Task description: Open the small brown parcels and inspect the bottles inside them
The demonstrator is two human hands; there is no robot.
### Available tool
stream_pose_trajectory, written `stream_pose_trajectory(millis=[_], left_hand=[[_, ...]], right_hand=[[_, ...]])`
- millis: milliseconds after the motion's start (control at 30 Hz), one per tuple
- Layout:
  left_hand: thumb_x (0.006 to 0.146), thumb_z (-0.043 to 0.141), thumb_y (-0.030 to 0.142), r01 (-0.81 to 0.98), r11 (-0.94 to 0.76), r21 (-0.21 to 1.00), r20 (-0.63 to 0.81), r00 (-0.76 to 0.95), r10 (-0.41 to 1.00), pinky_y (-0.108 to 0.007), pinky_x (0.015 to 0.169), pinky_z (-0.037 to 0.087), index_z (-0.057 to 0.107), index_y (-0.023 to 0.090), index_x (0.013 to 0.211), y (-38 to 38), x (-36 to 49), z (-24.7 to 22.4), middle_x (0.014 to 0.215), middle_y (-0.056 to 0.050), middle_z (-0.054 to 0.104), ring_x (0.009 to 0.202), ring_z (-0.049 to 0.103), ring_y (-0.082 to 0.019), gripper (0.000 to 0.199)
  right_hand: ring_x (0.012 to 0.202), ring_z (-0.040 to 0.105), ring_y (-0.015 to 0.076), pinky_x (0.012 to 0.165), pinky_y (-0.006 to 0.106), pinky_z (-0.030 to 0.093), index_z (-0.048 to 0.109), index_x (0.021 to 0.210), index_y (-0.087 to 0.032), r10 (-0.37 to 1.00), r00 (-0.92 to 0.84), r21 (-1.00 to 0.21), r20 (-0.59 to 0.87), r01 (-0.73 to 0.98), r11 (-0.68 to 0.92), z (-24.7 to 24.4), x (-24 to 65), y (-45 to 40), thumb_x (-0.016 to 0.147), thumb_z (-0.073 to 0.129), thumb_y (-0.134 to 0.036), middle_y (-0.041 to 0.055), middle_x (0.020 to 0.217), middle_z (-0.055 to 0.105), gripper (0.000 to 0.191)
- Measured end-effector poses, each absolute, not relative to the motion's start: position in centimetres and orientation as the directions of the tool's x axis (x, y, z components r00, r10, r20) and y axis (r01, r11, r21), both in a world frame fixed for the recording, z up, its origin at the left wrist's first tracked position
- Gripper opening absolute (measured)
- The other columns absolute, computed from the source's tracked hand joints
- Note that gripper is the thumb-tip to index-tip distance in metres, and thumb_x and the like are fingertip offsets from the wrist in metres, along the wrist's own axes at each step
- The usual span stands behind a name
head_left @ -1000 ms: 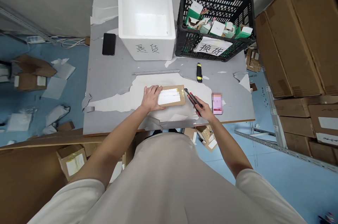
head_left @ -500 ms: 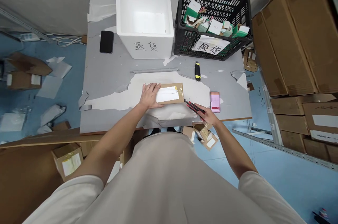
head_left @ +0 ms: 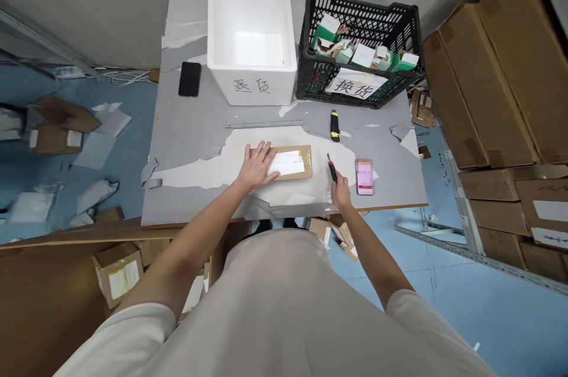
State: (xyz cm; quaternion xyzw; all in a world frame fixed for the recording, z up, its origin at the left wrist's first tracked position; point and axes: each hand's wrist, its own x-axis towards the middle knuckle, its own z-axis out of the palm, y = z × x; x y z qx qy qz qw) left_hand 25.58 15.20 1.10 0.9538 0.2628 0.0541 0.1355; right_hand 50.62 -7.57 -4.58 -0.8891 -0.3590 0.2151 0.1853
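A small cardboard box [head_left: 307, 163] with a white label and shiny tape lies on the white patch of the table. My left hand [head_left: 257, 167] rests flat across its left end, fingers spread, covering that end. To the right of the box, my right hand [head_left: 341, 190] is closed around a black and red utility knife [head_left: 332, 170]. The knife's tip points up and away from me, apart from the box. Further right, a phone with a pink screen [head_left: 364, 177] lies close to my right hand.
At the back stand a white foam bin [head_left: 252, 84] and a black crate [head_left: 368, 66] holding small green-and-white boxes. A yellow-black cutter [head_left: 334, 126] and a black phone [head_left: 190, 79] lie on the table [head_left: 186, 128]. Large cartons [head_left: 501, 81] are stacked at right.
My right hand has drawn the knife away from the box's right end and turned it more upright. My left hand's fingers have spread over the box. The whole view has shifted slightly.
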Motion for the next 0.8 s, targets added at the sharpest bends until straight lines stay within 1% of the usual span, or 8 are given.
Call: stream_pose_trajectory(millis=[100,167,233,433,567,667,733,800], left_hand=[[0.088,0.050,0.044,0.463,-0.824,0.327,0.061,0.860,0.507,-0.058,0.111,0.021,0.053,0.017,0.129,14.4,25.2,1.2,0.139,-0.019,0.048,0.131,0.040,-0.035,0.049],[0.091,0.047,0.035,0.457,-0.815,0.355,0.050,0.862,0.505,-0.052,0.104,0.036,0.061,0.019,0.119,13.6,24.6,1.0,0.124,-0.017,0.059,0.120,0.051,-0.031,0.035],[0.093,0.042,0.030,0.448,-0.812,0.374,0.048,0.865,0.500,-0.047,0.096,0.043,0.063,0.020,0.113,12.7,23.9,0.7,0.114,-0.014,0.063,0.112,0.056,-0.027,0.030],[0.096,0.038,0.028,0.385,-0.838,0.388,0.120,0.880,0.460,-0.046,0.106,0.040,0.058,0.015,0.121,11.4,22.4,-0.6,0.125,-0.015,0.060,0.123,0.051,-0.026,0.034],[0.096,0.036,0.023,0.385,-0.814,0.435,0.116,0.872,0.475,-0.048,0.108,0.040,0.058,0.017,0.123,11.7,22.2,-1.7,0.124,-0.014,0.062,0.126,0.051,-0.025,0.035],[0.096,0.038,0.023,0.396,-0.790,0.467,0.098,0.865,0.492,-0.051,0.109,0.040,0.057,0.019,0.126,11.7,22.1,-2.4,0.126,-0.014,0.062,0.129,0.050,-0.025,0.036],[0.095,0.038,0.023,0.410,-0.776,0.480,0.094,0.855,0.510,-0.052,0.109,0.040,0.057,0.019,0.127,11.5,22.1,-2.8,0.126,-0.014,0.062,0.129,0.049,-0.026,0.037],[0.095,0.038,0.024,0.418,-0.766,0.488,0.095,0.847,0.523,-0.052,0.109,0.041,0.058,0.018,0.127,11.3,22.1,-3.0,0.126,-0.015,0.062,0.129,0.049,-0.026,0.038]], right_hand=[[0.110,0.048,0.0292,0.097,0.044,0.040,0.036,0.142,-0.013,0.693,0.668,-0.410,-0.273,0.570,-0.712,-6.6,49.3,-5.6,0.088,0.035,-0.022,0.0179,0.120,0.045,0.056],[0.110,0.047,0.0309,0.096,0.046,0.039,0.037,0.141,-0.013,0.657,0.692,-0.355,-0.299,0.558,-0.750,-7.6,48.9,-4.8,0.086,0.036,-0.020,0.0189,0.121,0.043,0.055],[0.109,0.046,0.0322,0.094,0.047,0.039,0.037,0.140,-0.012,0.628,0.708,-0.309,-0.322,0.549,-0.777,-8.2,48.8,-4.3,0.086,0.036,-0.019,0.0199,0.122,0.042,0.054],[0.114,0.043,0.0343,0.092,0.046,0.039,0.036,0.139,-0.012,0.637,0.694,-0.252,-0.335,0.586,-0.770,-8.5,48.6,-3.9,0.087,0.041,-0.024,0.0205,0.122,0.044,0.053],[0.117,0.042,0.0353,0.094,0.050,0.037,0.038,0.138,-0.013,0.655,0.691,-0.285,-0.306,0.590,-0.756,-6.8,49.2,-3.4,0.086,0.047,-0.034,0.0212,0.126,0.045,0.056],[0.124,0.039,0.0340,0.100,0.050,0.033,0.037,0.139,-0.014,0.794,0.603,-0.388,-0.084,0.714,-0.583,-3.6,49.7,-1.3,0.090,0.042,-0.041,0.0209,0.135,0.042,0.056],[0.129,0.036,0.0322,0.105,0.048,0.029,0.038,0.139,-0.016,0.935,0.352,-0.397,0.033,0.864,-0.311,-1.1,49.6,1.1,0.092,0.040,-0.043,0.0190,0.140,0.041,0.054],[0.133,0.032,0.0320,0.107,0.046,0.026,0.040,0.140,-0.018,0.999,0.030,-0.339,0.025,0.940,-0.020,1.0,48.9,4.0,0.091,0.047,-0.046,0.0168,0.145,0.039,0.056]])
